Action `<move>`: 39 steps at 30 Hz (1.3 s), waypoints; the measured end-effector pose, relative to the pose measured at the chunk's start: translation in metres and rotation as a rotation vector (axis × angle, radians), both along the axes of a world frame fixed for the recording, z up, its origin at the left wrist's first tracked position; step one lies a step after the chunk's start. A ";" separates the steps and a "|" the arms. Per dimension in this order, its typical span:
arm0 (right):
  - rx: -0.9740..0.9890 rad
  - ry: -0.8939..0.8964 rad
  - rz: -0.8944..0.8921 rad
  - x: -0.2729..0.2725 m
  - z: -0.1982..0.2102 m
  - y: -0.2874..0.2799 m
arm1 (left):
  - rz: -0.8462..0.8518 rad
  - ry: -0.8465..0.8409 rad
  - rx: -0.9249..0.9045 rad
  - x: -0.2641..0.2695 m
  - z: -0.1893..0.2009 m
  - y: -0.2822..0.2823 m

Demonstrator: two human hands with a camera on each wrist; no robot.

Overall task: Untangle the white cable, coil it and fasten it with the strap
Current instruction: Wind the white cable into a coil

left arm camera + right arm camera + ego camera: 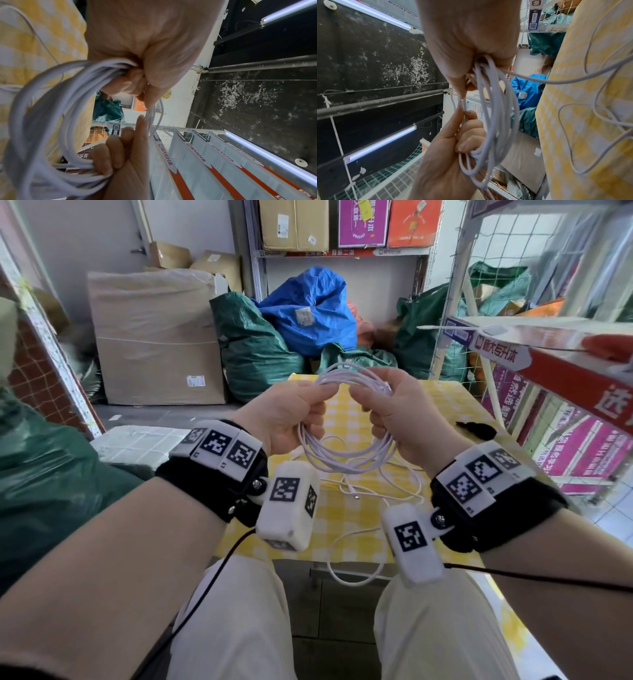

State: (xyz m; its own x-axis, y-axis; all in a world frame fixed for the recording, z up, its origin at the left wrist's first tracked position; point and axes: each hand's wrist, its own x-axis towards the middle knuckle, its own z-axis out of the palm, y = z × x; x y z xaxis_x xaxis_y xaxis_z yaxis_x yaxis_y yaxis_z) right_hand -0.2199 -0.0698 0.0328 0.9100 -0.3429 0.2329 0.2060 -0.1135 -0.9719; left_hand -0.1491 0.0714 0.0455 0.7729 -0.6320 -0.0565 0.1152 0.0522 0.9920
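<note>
The left hand (284, 419) is gripping one side of the cable (346, 453) coil, fingers curled round the bundled loops; the right hand (400, 419) is gripping the opposite side the same way, above the table (455, 405). To coil well, I judge each new loop should be matching the others, with slack feeding in without twists. The head view is showing loose cable trailing on the table and a dark strap (478, 429) lying to the right; the wrist views are showing only the pinched strands.
</note>
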 end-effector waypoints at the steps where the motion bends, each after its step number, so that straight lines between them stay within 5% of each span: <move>1: 0.016 0.015 0.010 0.000 0.001 0.000 | -0.022 -0.036 0.034 0.000 -0.001 0.001; 5: 0.082 0.114 0.080 0.000 0.004 -0.003 | -0.142 -0.099 0.174 0.003 -0.003 0.006; 12: -0.126 0.154 0.100 0.000 0.006 -0.001 | -0.232 -0.116 0.282 0.010 -0.010 0.013; 22: -1.022 0.282 0.135 0.003 0.005 0.021 | -0.496 -0.397 0.554 0.002 0.015 0.007; 29: -0.826 0.287 0.004 0.008 0.001 0.013 | -0.306 -0.512 0.419 -0.009 -0.001 -0.005; 35: -0.352 0.341 0.010 0.011 -0.003 -0.002 | -0.162 -0.407 0.255 0.002 -0.001 0.000; 39: -0.310 0.365 0.099 0.005 -0.006 -0.008 | -0.058 -0.319 0.167 0.005 -0.002 0.004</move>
State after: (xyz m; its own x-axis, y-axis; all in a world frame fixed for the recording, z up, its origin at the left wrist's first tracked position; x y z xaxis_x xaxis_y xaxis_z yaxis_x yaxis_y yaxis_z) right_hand -0.2149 -0.0781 0.0269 0.9760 -0.2159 -0.0296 -0.1174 -0.4063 -0.9062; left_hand -0.1439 0.0752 0.0437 0.7313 -0.6779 0.0754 -0.2030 -0.1107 0.9729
